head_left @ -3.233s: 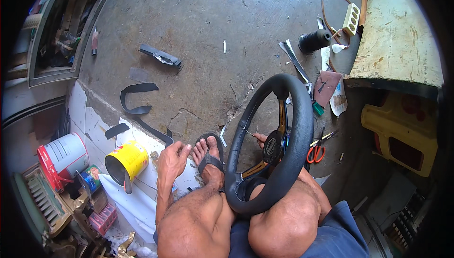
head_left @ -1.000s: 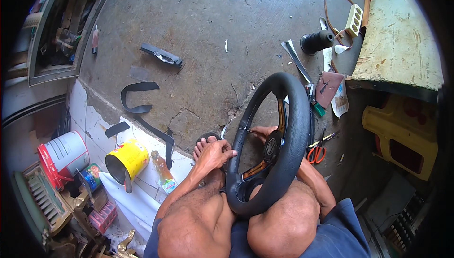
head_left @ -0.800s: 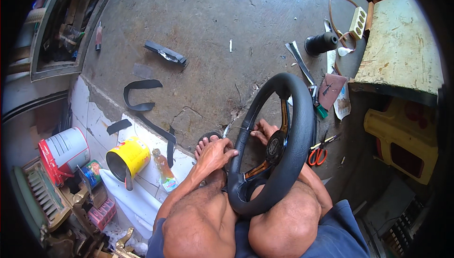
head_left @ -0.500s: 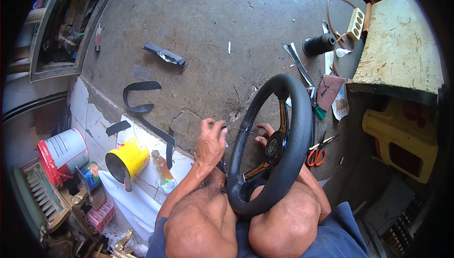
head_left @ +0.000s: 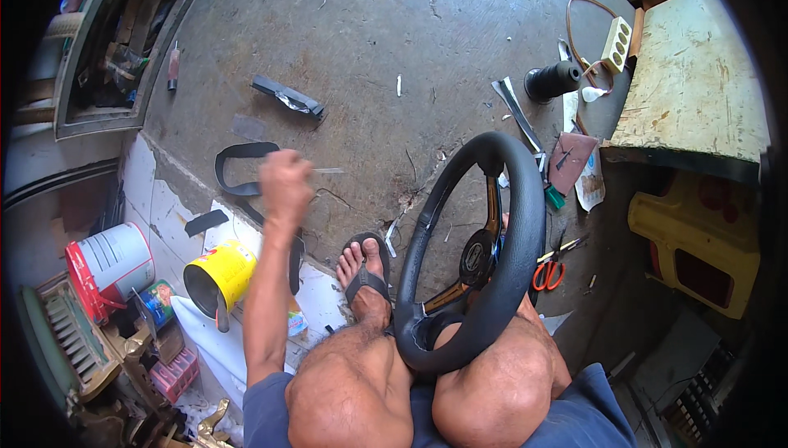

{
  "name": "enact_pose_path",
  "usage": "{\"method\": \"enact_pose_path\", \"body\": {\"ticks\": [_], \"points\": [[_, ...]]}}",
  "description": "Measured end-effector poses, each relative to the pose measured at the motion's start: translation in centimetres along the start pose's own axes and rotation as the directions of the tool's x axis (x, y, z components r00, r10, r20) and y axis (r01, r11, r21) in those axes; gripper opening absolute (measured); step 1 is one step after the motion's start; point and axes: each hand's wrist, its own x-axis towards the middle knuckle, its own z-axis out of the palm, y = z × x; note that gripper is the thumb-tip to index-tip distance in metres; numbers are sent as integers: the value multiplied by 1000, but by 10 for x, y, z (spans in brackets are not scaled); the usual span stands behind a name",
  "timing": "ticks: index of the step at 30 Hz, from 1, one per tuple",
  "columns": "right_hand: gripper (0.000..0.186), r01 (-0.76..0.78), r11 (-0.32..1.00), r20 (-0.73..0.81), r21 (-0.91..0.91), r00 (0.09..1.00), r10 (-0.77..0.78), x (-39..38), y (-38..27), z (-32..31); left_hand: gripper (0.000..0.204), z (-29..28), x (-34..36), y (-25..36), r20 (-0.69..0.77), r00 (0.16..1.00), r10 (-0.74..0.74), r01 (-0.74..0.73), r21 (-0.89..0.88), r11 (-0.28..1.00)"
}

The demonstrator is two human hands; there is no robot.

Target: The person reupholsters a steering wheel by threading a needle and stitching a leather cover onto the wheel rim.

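A steering wheel (head_left: 524, 226) wrapped in black leather-like cover leans upright between my knees, and light stitches show along the inner seam of its left side. My left hand (head_left: 286, 181) is raised well to the left of the wheel, closed, with a thin, pale needle (head_left: 328, 171) sticking out to the right. Behind the wheel's right side is my right hand (head_left: 506, 221); only a bit of its fingers shows, so its grip is hidden. The wheel's round black hub (head_left: 474, 256) sits between gold-coloured spokes.
Orange-handled scissors (head_left: 548, 274) lie right of the wheel, a black thread spool (head_left: 552, 81) stands farther off. Black strips (head_left: 246, 151) lie on the floor at left, near a yellow can (head_left: 234, 272) and a white-and-red bucket (head_left: 115, 267). A pale wooden box (head_left: 698, 79) stands at right.
My left hand has pulled away from the wheel's left rim, up and to the left, with the needle. My right fingers have drawn back from inside the rim to behind the wheel's right side.
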Motion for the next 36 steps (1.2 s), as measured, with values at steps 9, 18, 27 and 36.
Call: {"method": "enact_pose_path", "body": {"ticks": [9, 18, 27, 36], "points": [[54, -128, 989, 45, -76, 990, 131, -24, 15, 26, 37, -5, -10, -10, -113, 972, -204, 221, 165, 961], [40, 175, 968, 278, -177, 953, -121, 22, -34, 55, 38, 41, -52, 133, 229, 958, 174, -35, -508, 860], [18, 174, 977, 353, -120, 928, -122, 18, -25, 43, 6, 29, -7, 54, 11, 995, 94, -85, -345, 935], [20, 146, 983, 320, -114, 942, -103, 16, -20, 50, 11, -11, -17, -89, -178, 863, -473, 483, 14, 876]]}}
